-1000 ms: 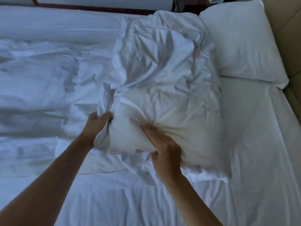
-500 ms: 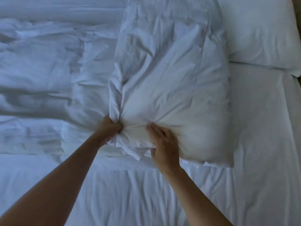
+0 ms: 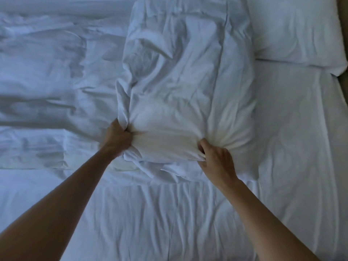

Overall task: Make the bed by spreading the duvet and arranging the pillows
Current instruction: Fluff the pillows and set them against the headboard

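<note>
A crumpled white pillow is lain in the middle of the bed. Its near edge is gripped by the left hand and the right hand, fingers clenched into the fabric. A second pillow is seen at the far right, the rumpled duvet at the left.

The bed was covered with a white, wrinkled sheet. A creased pillow lay in its middle. A second, smoother pillow lay at the far right corner. The rumpled duvet was spread along the left side of the bed.
</note>
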The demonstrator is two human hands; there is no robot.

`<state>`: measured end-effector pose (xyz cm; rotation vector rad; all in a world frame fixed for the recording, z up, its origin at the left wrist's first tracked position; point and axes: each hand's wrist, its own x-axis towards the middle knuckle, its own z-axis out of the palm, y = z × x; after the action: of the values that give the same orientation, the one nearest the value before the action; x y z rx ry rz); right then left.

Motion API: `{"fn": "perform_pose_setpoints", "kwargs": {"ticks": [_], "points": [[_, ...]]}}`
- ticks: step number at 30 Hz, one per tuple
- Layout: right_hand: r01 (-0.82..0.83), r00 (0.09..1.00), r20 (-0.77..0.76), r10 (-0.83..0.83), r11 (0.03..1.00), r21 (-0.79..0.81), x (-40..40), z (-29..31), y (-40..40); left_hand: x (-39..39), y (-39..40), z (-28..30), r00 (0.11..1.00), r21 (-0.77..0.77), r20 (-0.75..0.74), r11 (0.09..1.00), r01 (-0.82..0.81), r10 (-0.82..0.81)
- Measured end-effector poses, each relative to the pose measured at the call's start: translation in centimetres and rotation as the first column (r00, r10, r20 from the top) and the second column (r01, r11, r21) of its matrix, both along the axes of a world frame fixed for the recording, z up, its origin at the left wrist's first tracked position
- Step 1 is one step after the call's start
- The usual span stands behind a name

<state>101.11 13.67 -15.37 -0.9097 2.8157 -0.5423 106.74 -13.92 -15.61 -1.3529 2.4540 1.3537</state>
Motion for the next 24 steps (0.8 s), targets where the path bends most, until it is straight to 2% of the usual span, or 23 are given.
{"fn": "perform_pose_setpoints", "kwargs": {"ticks": [2,4,6,9,11,13,15,16,17,18,19,20,22,24], "points": [[-0.129,0.988,-0.118,0.103,0.961,-0.244,0.5,1.6,-0.5,1.2,-0.2,1.4,0.999,-0.158,-0.051,0.987,-0.018,0.01],[-0.185,0.981,-0.119,0.152,0.92,-0.344,0.9,2.6,-1.3,2.5,-0.2,1.8,0.993,-0.308,-0.114,0.95,-0.05,0.015],[-0.139,0.99,-0.022,0.139,0.955,-0.263,1.3,1.9,-1.7,3.2,-0.1,0.6,0.996,-0.366,-0.08,0.928,-0.072,0.046],[-0.036,0.972,0.234,0.021,0.998,0.058,1.1,-1.0,-1.3,2.4,0.7,-1.9,0.964,-0.278,0.26,0.96,0.025,0.05],[-0.076,0.918,0.396,0.012,0.986,0.146,0.1,-1.3,-1.3,1.5,0.7,-2.5,0.923,-0.186,0.384,0.977,0.106,-0.027],[-0.118,0.83,0.557,0.029,0.985,0.126,-1.2,-0.1,-1.4,1.0,0.2,-2.2,0.936,-0.128,0.345,0.984,0.122,-0.071],[-0.024,0.784,0.62,0.029,1.0,-0.017,-3.0,1.8,-1.1,1.2,-0.6,-1.3,0.949,-0.151,0.305,0.981,0.124,-0.073],[0.049,0.824,0.567,0.017,0.994,-0.1,-4.1,2.7,-0.6,1.4,-0.9,-0.8,0.954,-0.239,0.289,0.96,0.148,-0.076],[0.083,0.898,0.44,-0.013,0.987,-0.141,-5.5,3.4,0.1,1.5,-1.0,0.0,0.963,-0.365,0.252,0.912,0.187,-0.097],[0.074,0.958,0.283,-0.044,0.993,-0.094,-7.2,3.7,1.0,1.3,-0.7,1.1,0.974,-0.5,0.168,0.838,0.219,-0.154],[0.067,0.983,0.168,-0.069,0.998,0.017,-8.9,4.0,1.8,0.6,-0.1,2.4,0.968,-0.606,0.055,0.763,0.227,-0.245],[0.082,0.985,0.142,-0.1,0.989,0.127,-10.4,4.1,2.6,-0.5,0.6,3.4,0.935,-0.67,-0.046,0.705,0.233,-0.352],[0.112,0.951,0.261,-0.164,0.973,0.203,-12.8,3.6,3.5,-3.6,2.2,4.9,0.817,-0.716,-0.095,0.61,0.341,-0.569],[0.087,0.905,0.394,-0.158,0.978,0.19,-13.5,2.3,3.5,-6.5,3.7,4.9,0.736,-0.608,0.012,0.58,0.543,-0.677]]}}
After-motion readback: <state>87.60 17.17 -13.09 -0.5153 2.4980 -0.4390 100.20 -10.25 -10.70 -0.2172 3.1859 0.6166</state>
